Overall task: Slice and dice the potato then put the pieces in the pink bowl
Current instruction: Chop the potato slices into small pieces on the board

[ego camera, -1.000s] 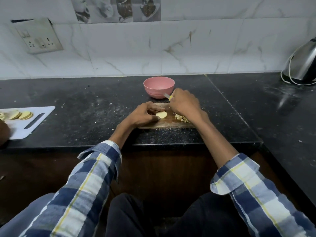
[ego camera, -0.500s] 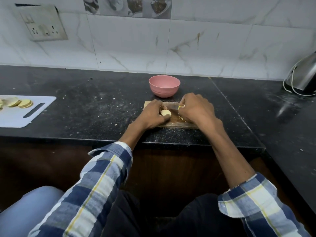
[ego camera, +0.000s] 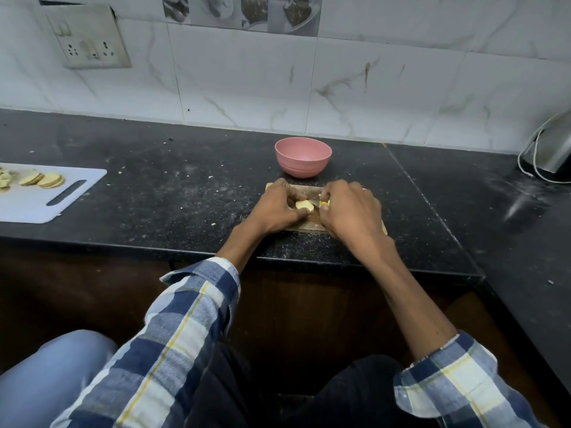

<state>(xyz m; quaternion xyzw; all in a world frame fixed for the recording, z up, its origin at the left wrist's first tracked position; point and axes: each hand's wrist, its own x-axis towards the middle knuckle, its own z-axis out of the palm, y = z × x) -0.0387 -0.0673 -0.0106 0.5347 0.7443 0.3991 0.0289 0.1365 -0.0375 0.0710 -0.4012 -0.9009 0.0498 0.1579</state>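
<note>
Dicing potato on wooden board [ego camera: 312, 226], counter front edge.

Left hand [ego camera: 279, 208] pinching potato slice [ego camera: 302, 205] mid-board; right hand [ego camera: 350, 211] gripping knife [ego camera: 323, 204] just right of it. Pink bowl [ego camera: 303, 157] directly beyond board.

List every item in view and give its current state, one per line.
Pink bowl: upright, inside hidden from this angle.
Potato slice: flat on the wooden board, held by the left hand.
Right hand: curled round a yellow-handled knife; blade hardly visible.
White board: flat, carrying potato rounds.
Wall socket: nothing plugged in.
</note>
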